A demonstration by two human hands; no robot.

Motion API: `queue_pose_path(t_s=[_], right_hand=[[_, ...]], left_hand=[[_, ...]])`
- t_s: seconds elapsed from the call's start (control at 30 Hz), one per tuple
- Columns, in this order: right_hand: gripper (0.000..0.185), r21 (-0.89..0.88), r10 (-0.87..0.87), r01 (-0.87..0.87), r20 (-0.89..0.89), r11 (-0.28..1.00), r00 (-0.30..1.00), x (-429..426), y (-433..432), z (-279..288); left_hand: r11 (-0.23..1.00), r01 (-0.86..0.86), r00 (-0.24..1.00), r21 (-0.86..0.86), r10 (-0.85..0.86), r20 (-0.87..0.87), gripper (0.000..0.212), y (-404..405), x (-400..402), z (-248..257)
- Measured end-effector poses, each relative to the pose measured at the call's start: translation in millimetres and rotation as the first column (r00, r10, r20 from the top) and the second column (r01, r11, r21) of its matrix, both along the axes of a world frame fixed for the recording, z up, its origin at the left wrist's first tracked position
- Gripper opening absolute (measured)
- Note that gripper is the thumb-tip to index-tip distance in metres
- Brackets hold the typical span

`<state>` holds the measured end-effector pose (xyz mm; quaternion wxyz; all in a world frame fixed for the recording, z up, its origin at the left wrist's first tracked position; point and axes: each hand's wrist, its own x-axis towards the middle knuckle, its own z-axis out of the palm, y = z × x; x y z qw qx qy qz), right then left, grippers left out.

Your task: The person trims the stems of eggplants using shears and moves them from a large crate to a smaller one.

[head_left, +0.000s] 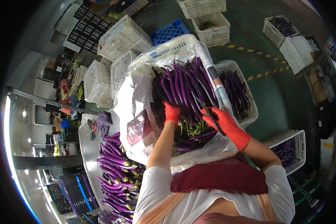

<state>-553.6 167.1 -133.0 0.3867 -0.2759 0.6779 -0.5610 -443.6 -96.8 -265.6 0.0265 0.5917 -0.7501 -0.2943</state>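
Note:
Long purple eggplants point(182, 84) fill a plastic crate point(168, 50) lined with newspaper and clear film, their green stems towards me. My left hand point(172, 112), in a red rubber glove, reaches in at the left side of the eggplants; its fingertips are partly hidden, so its hold cannot be made out. In a matching glove, my right hand point(221, 120) holds dark-handled scissors point(212, 116) over the stem ends, blades pointing up and left. More eggplants point(117, 173) lie piled on a metal table point(92, 156) at the left.
Beside the crate on the right stands another crate of eggplants point(235, 92), with a further one point(285, 154) lower down. Stacked white crates point(123, 39) and a blue pallet point(170, 32) are beyond. Red-handled scissors point(94, 126) and a purple cloth point(104, 123) lie on the table.

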Motion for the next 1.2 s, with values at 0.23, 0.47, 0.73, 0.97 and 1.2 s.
queue_pose_path(t_s=[0.23, 0.47, 0.73, 0.97, 1.2], right_hand=[[0.038, 0.043, 0.027, -0.027, 0.002, 0.999, 1.000, -1.7, 0.8, 0.3], [0.038, 0.034, 0.017, -0.017, 0.018, 0.999, 1.000, -0.8, -0.9, -14.3], [0.038, 0.021, 0.022, -0.022, -0.005, 1.000, 1.000, -0.7, 0.7, -3.1], [0.038, 0.057, 0.046, -0.047, 0.018, 0.997, 0.999, -0.1, 1.2, 0.0], [0.034, 0.057, 0.048, -0.048, 0.005, 0.997, 0.999, -1.8, 3.4, 8.2]], left_hand=[[0.959, 0.073, 0.982, -0.273, -0.117, -0.148, 0.094, 42.8, 8.3, 5.5], [0.935, 0.202, 0.924, -0.291, -0.280, -0.260, 0.086, 80.0, -3.0, 19.4], [0.767, 0.286, 0.706, 0.575, 0.237, -0.667, 0.070, 1.0, -29.3, 1.6], [0.888, 0.135, 0.837, 0.439, 0.135, -0.531, 0.084, 6.5, -37.9, -14.2], [0.610, 0.180, 0.901, 0.772, 0.212, -0.378, 0.032, -15.6, -21.9, 32.7]])
